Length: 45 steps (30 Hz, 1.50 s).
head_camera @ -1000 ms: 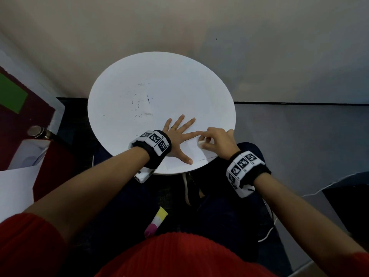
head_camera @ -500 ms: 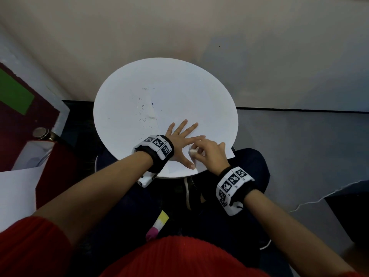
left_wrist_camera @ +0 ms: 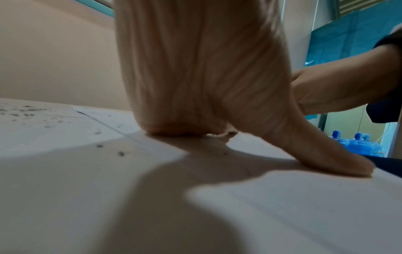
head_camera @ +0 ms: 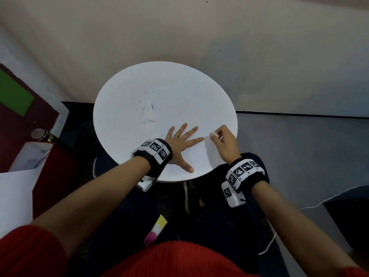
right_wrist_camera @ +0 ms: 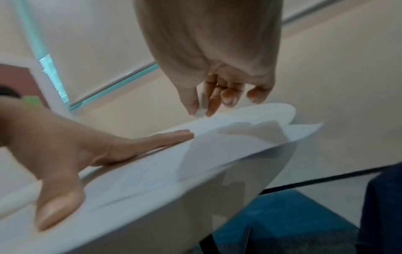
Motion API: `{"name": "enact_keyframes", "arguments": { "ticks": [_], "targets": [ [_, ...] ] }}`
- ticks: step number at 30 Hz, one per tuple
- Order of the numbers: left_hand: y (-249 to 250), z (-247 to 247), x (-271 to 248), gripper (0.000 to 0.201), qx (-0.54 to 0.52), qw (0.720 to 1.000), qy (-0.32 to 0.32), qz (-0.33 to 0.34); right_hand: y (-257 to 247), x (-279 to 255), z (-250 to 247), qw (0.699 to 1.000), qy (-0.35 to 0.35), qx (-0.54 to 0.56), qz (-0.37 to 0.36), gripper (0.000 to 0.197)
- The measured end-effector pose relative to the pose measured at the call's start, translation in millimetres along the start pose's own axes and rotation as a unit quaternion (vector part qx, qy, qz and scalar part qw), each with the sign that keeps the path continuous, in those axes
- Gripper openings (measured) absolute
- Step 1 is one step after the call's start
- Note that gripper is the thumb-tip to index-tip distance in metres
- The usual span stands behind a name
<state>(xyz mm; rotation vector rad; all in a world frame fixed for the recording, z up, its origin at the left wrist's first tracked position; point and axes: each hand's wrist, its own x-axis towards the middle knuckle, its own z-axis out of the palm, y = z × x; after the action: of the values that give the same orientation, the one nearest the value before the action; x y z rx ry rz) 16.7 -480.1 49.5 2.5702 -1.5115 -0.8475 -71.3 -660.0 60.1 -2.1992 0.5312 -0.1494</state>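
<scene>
A white sheet of paper (head_camera: 189,112) lies on a round white table (head_camera: 119,120). My left hand (head_camera: 181,144) rests flat on the sheet with its fingers spread, near the table's front edge. In the left wrist view its thumb (left_wrist_camera: 326,154) presses down on the paper (left_wrist_camera: 282,206). My right hand (head_camera: 223,142) pinches a small white eraser (head_camera: 213,134) just right of the left index fingertip. In the right wrist view the eraser (right_wrist_camera: 203,104) sits between thumb and forefinger, just above the paper (right_wrist_camera: 239,141), whose corner sticks out past the table rim.
Dark crumbs and marks (head_camera: 142,114) speckle the table left of the sheet. A maroon board with a green patch (head_camera: 16,100) and white sheets (head_camera: 14,196) stand at the left. A pink and yellow object (head_camera: 155,229) lies on my lap. A white cable (head_camera: 319,202) runs across the floor.
My right hand with the eraser slid toward my left thumb, then back out to the right of the index fingertip. The left hand stayed flat on the paper.
</scene>
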Motion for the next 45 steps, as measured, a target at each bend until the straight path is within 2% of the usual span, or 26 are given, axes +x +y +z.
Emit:
{"name": "enact_keyframes", "arguments": {
  "ticks": [2,5,8,10,12,14,15,16,17,20,21,22,24,27,30,31,33,35,36,37,38,39,41,42,43,45],
  "targets": [
    [9.5,1.5,-0.1,0.113,-0.005,1.0,0.007,-0.017,-0.3,1.6,5.1,0.996,-0.027,0.063,0.048,0.018],
    [45.8,14.4,-0.6,0.082,-0.01,0.997,0.051,-0.06,7.2,3.7,14.5,0.988,-0.021,0.125,0.09,0.016],
    [85.4,35.6,-4.6,0.067,-0.027,0.998,0.058,-0.004,11.9,5.5,17.6,0.985,-0.002,0.14,0.099,0.015],
    [86.0,46.2,-11.2,0.066,0.0,0.998,0.062,0.024,13.0,6.1,17.5,0.986,0.002,0.142,0.092,0.016],
    [69.9,49.9,-21.6,0.066,0.004,0.995,0.077,-0.068,13.4,5.2,16.5,0.985,-0.005,0.153,0.083,0.017],
    [58.1,46.4,-34.1,0.069,-0.03,0.968,0.087,-0.234,12.9,3.6,15.5,0.983,-0.009,0.166,0.076,0.017],
    [57.7,43.7,-36.6,0.071,-0.045,0.952,0.098,-0.287,12.0,2.8,15.1,0.983,-0.007,0.166,0.073,0.017],
    [61.9,41.2,-36.0,0.072,-0.051,0.946,0.112,-0.299,11.4,2.8,15.4,0.984,-0.005,0.163,0.071,0.017],
    [69.3,41.7,-33.3,0.07,-0.042,0.955,0.122,-0.269,11.5,2.7,15.9,0.984,-0.003,0.161,0.07,0.017],
    [90.2,46.0,-22.1,0.063,-0.015,0.996,0.076,-0.053,14.6,3.5,16.9,0.984,0.003,0.165,0.073,0.016],
    [88.8,47.0,-19.0,0.064,0.0,0.998,0.062,-0.021,15.2,3.2,15.8,0.983,0.002,0.167,0.073,0.016],
    [82.9,46.3,-16.5,0.066,0.01,0.998,0.062,-0.03,15.5,3.0,14.7,0.983,0.001,0.168,0.072,0.016],
    [65.1,39.3,-18.5,0.068,-0.024,0.989,0.076,-0.124,15.4,2.1,13.1,0.983,-0.002,0.171,0.07,0.015],
    [39.5,27.3,-27.0,0.068,-0.094,0.953,0.08,-0.277,14.5,1.4,12.7,0.983,-0.003,0.173,0.065,0.016],
    [32.9,20.1,-32.3,0.071,-0.023,0.926,0.112,-0.361,14.0,1.9,13.2,0.98,-0.003,0.186,0.07,0.017],
    [37.7,19.0,-31.5,0.071,0.006,0.93,0.136,-0.342,14.0,1.7,13.0,0.98,-0.002,0.186,0.071,0.018],
    [52.2,22.6,-27.6,0.069,0.036,0.962,0.158,-0.22,14.5,1.6,13.4,0.981,0.0,0.183,0.07,0.02],
    [61.5,30.7,-23.4,0.065,0.015,0.994,0.09,-0.052,15.8,1.7,14.0,0.981,0.001,0.18,0.068,0.02],
    [59.6,34.6,-22.0,0.063,0.008,0.998,0.057,0.002,16.3,1.9,14.1,0.981,0.002,0.179,0.068,0.02],
    [53.7,36.3,-22.4,0.062,0.005,0.999,0.04,0.016,16.5,1.9,14.0,0.981,0.002,0.179,0.07,0.019],
    [44.5,36.3,-22.3,0.062,0.001,0.999,0.045,-0.02,16.3,2.1,13.7,0.981,0.001,0.18,0.07,0.019],
    [33.9,34.2,-22.6,0.063,-0.003,0.993,0.065,-0.097,15.7,2.0,13.3,0.981,0.0,0.182,0.07,0.019],
    [15.0,24.1,-27.9,0.067,-0.011,0.953,0.094,-0.288,14.4,1.3,12.9,0.981,-0.002,0.183,0.069,0.019],
    [8.0,17.8,-30.2,0.068,-0.018,0.932,0.094,-0.351,14.0,1.2,13.0,0.98,-0.002,0.186,0.068,0.019],
    [3.6,12.8,-30.8,0.068,-0.023,0.922,0.097,-0.374,13.7,0.9,12.8,0.98,-0.005,0.188,0.065,0.019],
    [3.0,5.3,-30.4,0.064,0.002,0.935,0.131,-0.331,14.1,1.7,13.4,0.981,-0.014,0.183,0.061,0.018]
  ]
}}
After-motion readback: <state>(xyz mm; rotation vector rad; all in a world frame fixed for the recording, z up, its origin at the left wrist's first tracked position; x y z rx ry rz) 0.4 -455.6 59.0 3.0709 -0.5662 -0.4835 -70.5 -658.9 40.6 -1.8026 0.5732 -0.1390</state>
